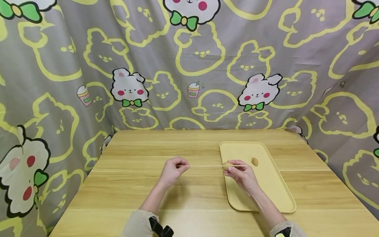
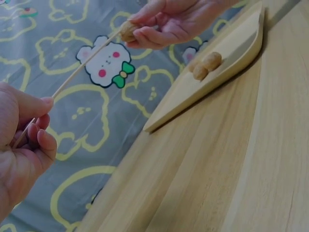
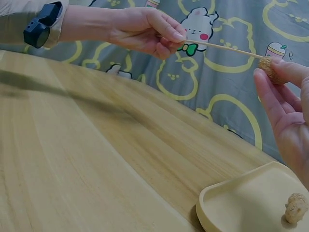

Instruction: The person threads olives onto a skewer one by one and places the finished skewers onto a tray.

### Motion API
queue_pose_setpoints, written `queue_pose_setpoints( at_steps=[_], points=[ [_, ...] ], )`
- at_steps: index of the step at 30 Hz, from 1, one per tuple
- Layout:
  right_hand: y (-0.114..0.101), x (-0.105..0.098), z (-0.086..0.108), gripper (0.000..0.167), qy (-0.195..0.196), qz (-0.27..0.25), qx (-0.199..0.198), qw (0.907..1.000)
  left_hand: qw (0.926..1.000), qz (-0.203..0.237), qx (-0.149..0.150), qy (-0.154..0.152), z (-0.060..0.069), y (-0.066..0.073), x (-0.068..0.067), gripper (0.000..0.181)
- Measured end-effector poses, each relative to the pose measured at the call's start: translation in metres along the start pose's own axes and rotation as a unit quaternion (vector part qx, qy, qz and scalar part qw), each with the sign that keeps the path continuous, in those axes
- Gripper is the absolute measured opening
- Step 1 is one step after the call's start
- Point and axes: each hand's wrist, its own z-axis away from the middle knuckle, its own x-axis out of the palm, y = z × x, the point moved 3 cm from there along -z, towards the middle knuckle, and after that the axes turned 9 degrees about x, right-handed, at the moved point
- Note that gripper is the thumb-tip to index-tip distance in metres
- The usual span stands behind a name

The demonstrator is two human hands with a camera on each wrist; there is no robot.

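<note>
My left hand (image 1: 174, 171) pinches one end of a thin wooden skewer (image 1: 205, 166), held level above the table. In my right hand (image 1: 244, 177), thumb and fingers grip a small wrinkled brown ball (image 1: 227, 165), like a meatball. The skewer runs to the ball, and a short length shows beyond it, partly behind the fingers. Both hands are raised; the right one is over the left edge of a yellow tray (image 1: 272, 191). Similar brown balls (image 2: 211, 61) lie on the tray in the left wrist view; the head view shows one of them (image 1: 255, 161).
The tray stands on the right half of a wooden table (image 1: 124, 184). Behind the table and at both sides hangs a grey curtain (image 1: 165, 56) with cartoon prints. A black device (image 3: 43, 26) is strapped at the left wrist.
</note>
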Motion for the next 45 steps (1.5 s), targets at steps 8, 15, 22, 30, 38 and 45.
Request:
queue_pose_setpoints(
  at_steps=[8,15,22,30,38,45],
  points=[
    [-0.001,0.0,0.0,0.038,0.001,-0.006,-0.005,1.0,0.9999,0.009,0.004,-0.001,-0.004,0.0,0.005,0.005],
    [0.001,-0.001,0.0,0.04,0.008,-0.004,-0.004,1.0,0.9999,0.008,0.01,-0.004,-0.006,-0.001,0.008,0.006],
    [0.001,0.0,-0.001,0.039,0.003,-0.007,-0.002,1.0,0.9998,0.012,0.013,-0.004,-0.006,0.002,0.01,0.004],
    [0.002,0.003,-0.002,0.039,-0.007,-0.008,-0.006,0.9999,0.9997,0.024,0.008,-0.003,-0.005,0.001,0.014,0.006],
    [0.005,0.005,-0.002,0.038,0.001,-0.005,0.001,1.0,0.9998,0.013,0.016,0.004,-0.006,0.003,0.016,0.004],
    [0.007,0.005,-0.001,0.039,0.002,-0.006,0.004,1.0,0.9997,0.021,0.014,-0.002,-0.006,-0.003,0.019,0.004]
  ],
)
